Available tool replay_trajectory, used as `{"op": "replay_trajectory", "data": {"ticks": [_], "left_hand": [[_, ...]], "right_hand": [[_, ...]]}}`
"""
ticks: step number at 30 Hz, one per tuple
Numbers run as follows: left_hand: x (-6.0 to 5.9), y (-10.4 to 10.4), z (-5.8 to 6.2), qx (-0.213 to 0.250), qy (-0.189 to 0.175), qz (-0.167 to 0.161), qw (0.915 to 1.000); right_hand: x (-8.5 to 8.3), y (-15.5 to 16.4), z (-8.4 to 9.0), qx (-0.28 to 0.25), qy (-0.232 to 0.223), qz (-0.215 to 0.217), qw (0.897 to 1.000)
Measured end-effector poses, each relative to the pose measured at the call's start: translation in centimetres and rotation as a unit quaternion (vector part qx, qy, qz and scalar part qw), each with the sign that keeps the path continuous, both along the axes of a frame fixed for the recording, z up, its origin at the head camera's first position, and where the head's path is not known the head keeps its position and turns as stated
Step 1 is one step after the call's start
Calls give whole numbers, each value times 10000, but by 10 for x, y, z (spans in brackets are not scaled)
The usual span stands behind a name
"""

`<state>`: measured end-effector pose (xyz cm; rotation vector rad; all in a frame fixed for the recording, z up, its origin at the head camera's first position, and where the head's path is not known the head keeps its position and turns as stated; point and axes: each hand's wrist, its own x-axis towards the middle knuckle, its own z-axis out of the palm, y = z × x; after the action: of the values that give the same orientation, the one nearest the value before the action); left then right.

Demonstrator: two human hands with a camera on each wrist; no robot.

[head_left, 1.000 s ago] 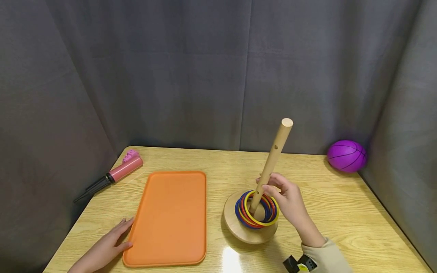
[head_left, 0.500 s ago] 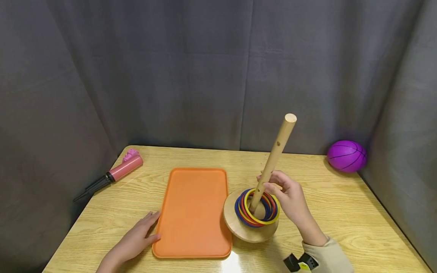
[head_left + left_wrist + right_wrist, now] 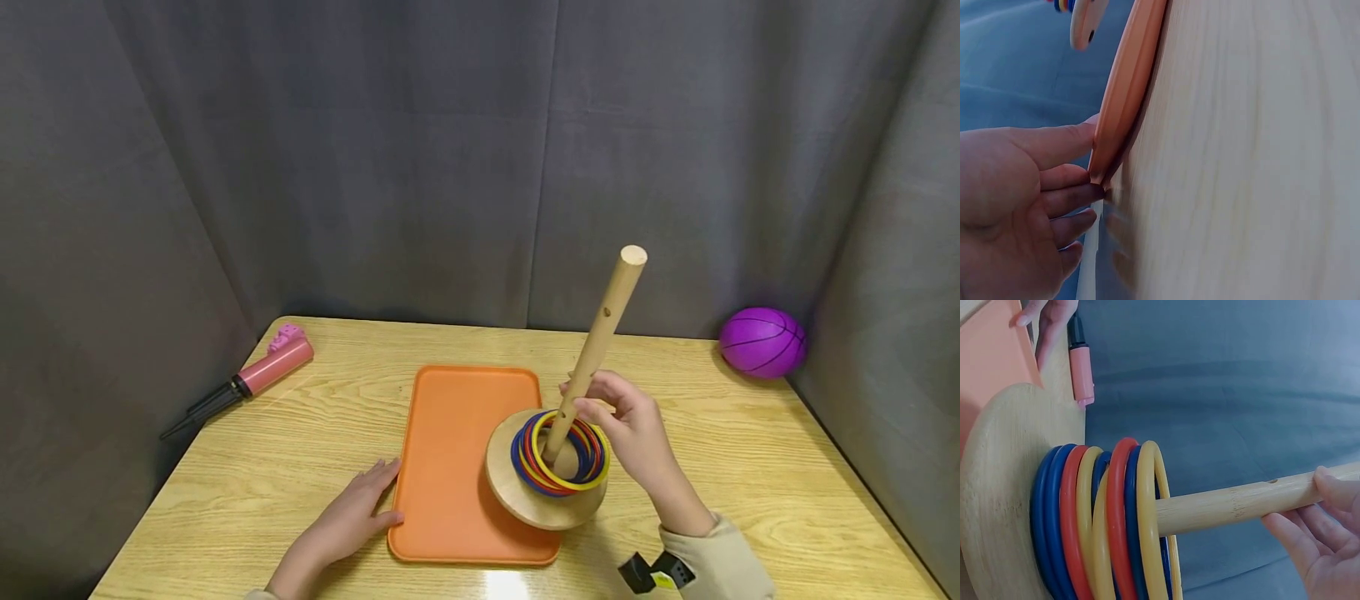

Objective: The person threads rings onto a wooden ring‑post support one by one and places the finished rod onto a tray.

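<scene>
My right hand (image 3: 630, 429) pinches the post of a wooden ring toss stand (image 3: 600, 333) between thumb and fingers. The post leans to the right, and the round base (image 3: 1007, 487) is tilted and raised off the tray. Several blue, red and yellow rings (image 3: 1147, 519) sit around the post's foot. My left hand (image 3: 348, 517) is at the left edge of an orange tray (image 3: 442, 467), thumb and fingertips spread along the rim. In the left wrist view, the thumb tip laps over the tray's rim (image 3: 1125, 87). Part of the tray's right side lies under the base, hidden by it.
A purple ball (image 3: 762, 342) sits at the table's back right corner. At the back left lie a pink hand pump (image 3: 273, 367) with a black end and a small pink object (image 3: 287, 335). Grey curtains (image 3: 420, 167) hang around the wooden table (image 3: 712, 417).
My left hand has slid the tray to the right, from apart from the stand to partly under its base. The right hand keeps its pinch on the post, nearly still.
</scene>
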<state>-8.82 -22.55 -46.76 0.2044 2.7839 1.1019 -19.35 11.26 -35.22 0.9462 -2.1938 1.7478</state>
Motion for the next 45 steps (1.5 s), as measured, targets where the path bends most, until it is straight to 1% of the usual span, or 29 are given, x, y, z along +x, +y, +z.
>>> {"op": "replay_trajectory", "data": {"ticks": [8, 14, 21, 29, 34, 45], "left_hand": [[-6, 22, 0, -104, 42, -104, 9999], [-11, 34, -1, -213, 73, -170, 9996], [-13, 41, -1, -361, 170, -278, 9988], [-17, 47, -2, -585, 267, -165, 9978], [-18, 51, -3, -571, 324, -213, 9976], [-20, 52, -4, -287, 189, -208, 9992]], "right_hand": [[-3, -8, -5, 81, -61, 23, 9999], [-7, -15, -11, 206, -149, 97, 9996], [-11, -20, -16, 307, -226, 91, 9992], [-17, -26, -23, 373, -237, -1, 9990], [-21, -29, -28, 334, -341, 66, 9988], [-28, -30, -37, 461, -626, -53, 9970]]}}
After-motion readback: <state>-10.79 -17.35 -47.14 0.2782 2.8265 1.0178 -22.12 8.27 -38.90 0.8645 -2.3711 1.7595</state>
